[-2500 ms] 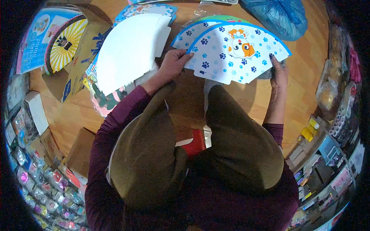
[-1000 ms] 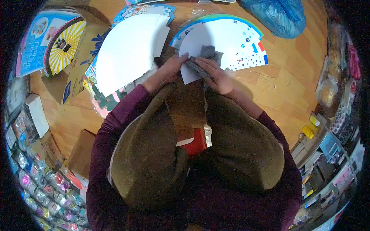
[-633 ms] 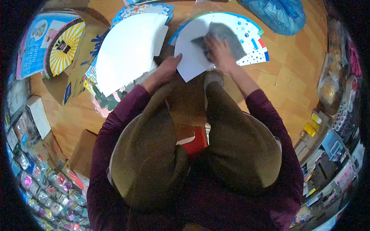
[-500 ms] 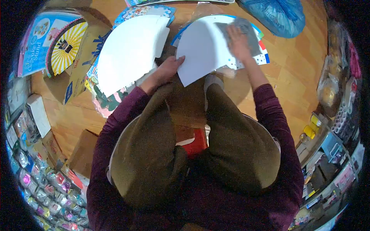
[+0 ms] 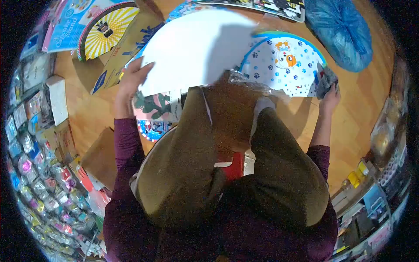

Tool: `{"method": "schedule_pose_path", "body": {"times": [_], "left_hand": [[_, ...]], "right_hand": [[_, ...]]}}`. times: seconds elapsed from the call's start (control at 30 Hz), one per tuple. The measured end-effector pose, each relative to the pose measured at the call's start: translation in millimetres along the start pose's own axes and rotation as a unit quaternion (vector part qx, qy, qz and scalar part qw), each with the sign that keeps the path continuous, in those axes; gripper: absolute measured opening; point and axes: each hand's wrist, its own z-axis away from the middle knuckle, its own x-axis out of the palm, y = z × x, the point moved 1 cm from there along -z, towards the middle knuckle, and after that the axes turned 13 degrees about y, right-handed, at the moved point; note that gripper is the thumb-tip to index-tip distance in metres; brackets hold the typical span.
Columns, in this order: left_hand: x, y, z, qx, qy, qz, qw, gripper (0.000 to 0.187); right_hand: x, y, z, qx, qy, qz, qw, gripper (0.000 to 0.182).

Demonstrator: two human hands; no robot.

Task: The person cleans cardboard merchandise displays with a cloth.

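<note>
A white fan-shaped sheet (image 5: 187, 52) lies at the upper middle, and my left hand (image 5: 134, 78) pinches its left edge between thumb and fingers. To the right is a fan-shaped piece printed with paw marks and a cartoon dog (image 5: 286, 65), its blue curved rim facing away from me. My right hand (image 5: 330, 97) grips a crumpled grey cloth (image 5: 325, 82) against the right corner of that printed piece. Clear plastic (image 5: 251, 83) is bunched by its left lower corner. A package with green leaf shapes (image 5: 152, 105) shows below the white sheet.
A cardboard box (image 5: 124, 48) holds a yellow-striped fan piece (image 5: 111, 28) at the upper left. A blue plastic bag (image 5: 342, 35) lies at the upper right. Many small packets (image 5: 56, 192) line the lower left, and shelf goods (image 5: 371, 201) stand at the lower right.
My left hand has moved left with a white sheet, uncovering the dog-printed piece. My right hand has shifted right and down with the grey cloth. The camera view has also shifted.
</note>
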Motion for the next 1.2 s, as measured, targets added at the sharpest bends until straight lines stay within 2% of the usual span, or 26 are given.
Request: {"method": "schedule_pose_path", "body": {"times": [0.07,0.13,0.17,0.2,0.23,0.27,0.3,0.33,0.37,0.4,0.43,0.47,0.5,0.57,0.63,0.67,0.73,0.87,0.93,0.97,1.03,1.07,1.1,1.13,1.17,1.2], "left_hand": [[-17,-45,-14,-0.005,0.012,0.035,0.999,0.025],[-30,-74,-26,-0.003,0.068,-0.217,0.974,0.027],[-24,-76,-29,-0.001,0.063,-0.213,0.975,0.027],[-19,-75,-31,0.132,0.169,-0.278,0.936,0.028],[-15,-73,-29,0.259,0.272,-0.334,0.865,0.028],[1,-41,-20,0.226,0.290,-0.313,0.876,0.028],[22,-9,-8,0.267,0.305,-0.300,0.864,0.029],[44,-1,-7,0.235,0.244,-0.154,0.928,0.027],[68,26,2,0.205,0.099,-0.023,0.973,0.024],[98,39,13,0.122,-0.034,0.107,0.986,0.023],[125,38,17,0.006,-0.155,0.249,0.956,0.025],[152,43,20,0.142,-0.203,0.065,0.967,0.027],[179,28,18,0.087,-0.252,0.043,0.963,0.030],[212,11,15,0.069,-0.251,0.031,0.965,0.032],[230,-11,6,0.102,-0.228,-0.127,0.960,0.034],[235,-17,9,0.101,-0.229,-0.126,0.960,0.034],[241,-22,10,-0.066,-0.218,0.054,0.972,0.033],[239,-11,5,-0.084,-0.231,-0.012,0.969,0.033],[239,-2,3,-0.018,-0.218,-0.112,0.969,0.030],[242,0,3,-0.015,-0.221,-0.113,0.969,0.030],[249,3,4,0.023,-0.224,-0.154,0.962,0.029],[254,0,4,0.025,-0.227,-0.151,0.962,0.029],[259,-6,3,0.090,-0.185,-0.110,0.972,0.031],[264,-16,2,0.155,-0.138,-0.069,0.976,0.033],[274,-45,-5,0.157,-0.138,-0.066,0.976,0.033],[285,-85,-16,0.170,-0.139,-0.056,0.974,0.031]], "right_hand": [[-10,-10,-4,-0.005,0.062,0.015,0.998,0.025],[-12,-12,-13,-0.001,0.040,-0.068,0.997,0.028],[-10,-19,-10,-0.004,0.045,-0.064,0.997,0.028],[-4,-26,-5,-0.057,0.025,-0.021,0.998,0.028],[5,-32,2,-0.109,0.004,0.022,0.994,0.028],[13,-32,6,-0.110,0.001,0.025,0.994,0.028],[25,-32,11,-0.228,-0.020,0.097,0.968,0.030],[36,-34,19,-0.343,-0.041,0.165,0.924,0.032],[49,-40,30,-0.426,-0.088,0.196,0.879,0.035],[60,-46,44,-0.503,-0.132,0.224,0.824,0.038],[69,-48,60,-0.478,-0.181,0.243,0.825,0.042],[76,-32,65,-0.486,-0.223,0.275,0.799,0.044],[79,-12,71,-0.481,-0.265,0.339,0.764,0.049],[74,-14,90,-0.485,-0.272,0.445,0.702,0.054],[73,-13,86,-0.469,-0.285,0.440,0.711,0.056],[71,-12,86,-0.452,-0.300,0.434,0.719,0.057],[70,-14,87,-0.448,-0.303,0.436,0.719,0.057],[72,-13,92,-0.430,-0.288,0.438,0.735,0.055],[73,-9,96,-0.425,-0.284,0.418,0.751,0.055],[73,-5,100,-0.419,-0.281,0.399,0.766,0.054],[76,-9,116,-0.464,-0.292,0.345,0.762,0.055],[83,2,125,-0.411,-0.355,0.205,0.814,0.052],[86,-6,145,-0.373,-0.392,0.168,0.824,0.053],[93,-26,161,-0.376,-0.464,0.115,0.794,0.053],[96,-21,173,-0.379,-0.463,0.117,0.793,0.053],[99,-7,185,-0.406,-0.484,0.166,0.757,0.056]]}}
